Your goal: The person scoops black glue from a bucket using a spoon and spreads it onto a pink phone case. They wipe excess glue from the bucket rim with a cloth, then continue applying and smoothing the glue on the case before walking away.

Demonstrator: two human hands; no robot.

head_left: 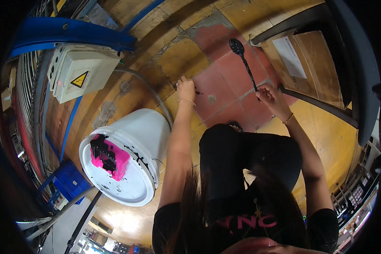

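Note:
My right hand (271,100) grips the end of the handle of a long spoon (249,70) coated in glossy black. Its bowl points up and away, over the red floor tiles. My left hand (185,89) is low over the floor at the edge of the red tiles (224,84), with its fingers curled in. What they hold, if anything, is hidden. Small black spots lie on the tile beside it. To the left, a white bucket (144,127) bears a bright pink plastic block or container (122,158) smeared with thick black on its white lid (133,190).
A pale electrical box (86,70) with a yellow warning triangle is at the left under a blue metal beam (72,34). A grey cable (150,86) runs behind the bucket. At right, a cardboard box (305,67) sits in a dark frame. A blue bin (70,182) stands lower left.

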